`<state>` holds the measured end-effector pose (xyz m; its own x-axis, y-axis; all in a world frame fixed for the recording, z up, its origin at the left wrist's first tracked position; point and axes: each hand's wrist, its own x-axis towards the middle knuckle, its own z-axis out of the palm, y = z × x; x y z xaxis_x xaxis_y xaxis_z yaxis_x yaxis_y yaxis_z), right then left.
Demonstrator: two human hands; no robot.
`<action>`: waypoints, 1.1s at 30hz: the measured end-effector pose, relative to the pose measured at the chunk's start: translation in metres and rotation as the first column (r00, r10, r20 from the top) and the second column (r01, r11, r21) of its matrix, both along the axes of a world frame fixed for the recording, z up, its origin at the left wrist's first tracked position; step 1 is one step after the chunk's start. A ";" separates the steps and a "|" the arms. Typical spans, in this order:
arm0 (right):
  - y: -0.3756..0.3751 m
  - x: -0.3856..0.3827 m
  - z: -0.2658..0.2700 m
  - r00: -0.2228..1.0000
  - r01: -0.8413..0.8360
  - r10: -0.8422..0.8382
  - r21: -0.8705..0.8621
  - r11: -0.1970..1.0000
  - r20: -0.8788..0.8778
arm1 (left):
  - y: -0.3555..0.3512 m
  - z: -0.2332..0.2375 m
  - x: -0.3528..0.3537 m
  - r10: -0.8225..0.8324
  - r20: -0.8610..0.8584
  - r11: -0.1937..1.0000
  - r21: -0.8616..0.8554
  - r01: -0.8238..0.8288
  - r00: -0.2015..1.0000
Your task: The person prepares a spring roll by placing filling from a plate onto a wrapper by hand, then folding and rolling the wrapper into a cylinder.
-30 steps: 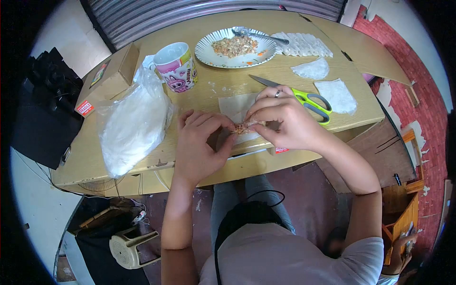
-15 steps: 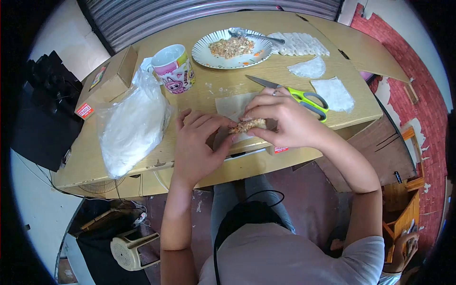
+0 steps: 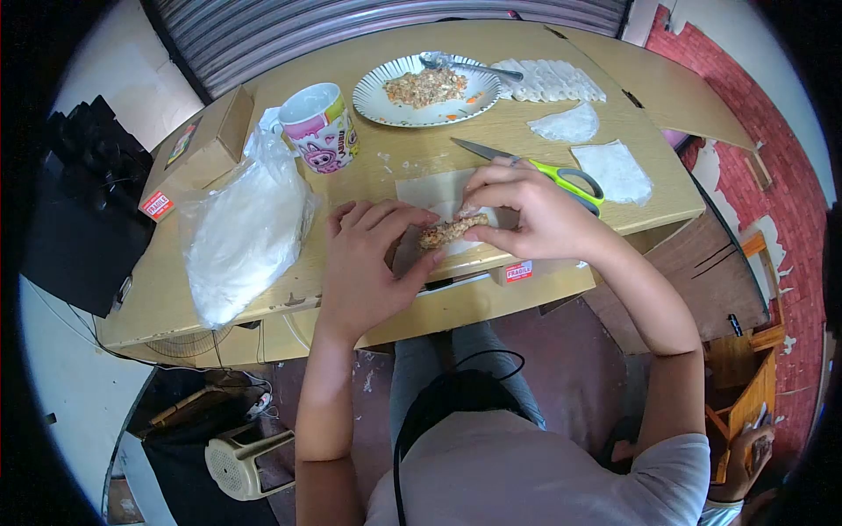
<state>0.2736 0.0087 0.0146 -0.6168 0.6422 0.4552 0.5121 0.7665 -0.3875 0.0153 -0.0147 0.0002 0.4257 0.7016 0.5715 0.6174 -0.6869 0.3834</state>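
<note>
A short log of minced filling lies over a pale thin wrapper at the table's near edge. My left hand pinches the log's left end between thumb and fingers. My right hand has its thumb and curled fingers on the right end. Behind my right hand lie scissors with green handles, blades pointing left. More minced filling and a spoon are on a white fluted plate. At the right are a square wrapper, a rounded wrapper piece and a row of rolled white wrappers.
On the left of the table stand a cartoon mug, a plastic bag with white contents and a cardboard box. A plastic stool is below left. Another person's hand shows at the lower right.
My right fingers have lifted and shifted slightly off the log, so more of the filling shows. The log is tilted a little more. My left hand has barely moved.
</note>
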 end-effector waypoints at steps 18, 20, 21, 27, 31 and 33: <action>0.007 0.009 0.020 0.985 0.079 -0.072 0.034 0.996 -0.159 | 0.002 -0.003 0.016 0.084 -0.031 0.996 0.008 -0.084 0.996; 0.043 0.013 0.043 0.953 0.225 -0.182 0.164 0.960 -0.243 | 0.008 -0.006 0.011 0.006 0.007 0.999 -0.036 -0.006 1.000; 0.059 0.010 0.053 0.934 0.339 -0.309 0.175 0.924 -0.176 | 0.007 -0.005 0.012 0.009 0.007 0.999 -0.035 -0.008 1.000; 0.181 0.008 0.049 0.890 0.404 -0.389 -0.015 0.915 0.239 | 0.007 -0.004 0.008 -0.046 0.113 0.992 -0.109 0.058 0.992; 0.193 -0.013 0.035 0.756 0.436 -0.453 0.153 0.887 0.473 | 0.006 -0.003 0.007 -0.044 0.141 0.990 -0.124 0.062 0.989; 0.192 -0.022 0.031 0.716 0.485 -0.517 0.198 0.852 0.469 | 0.007 -0.002 0.007 -0.051 0.144 0.991 -0.117 0.068 0.988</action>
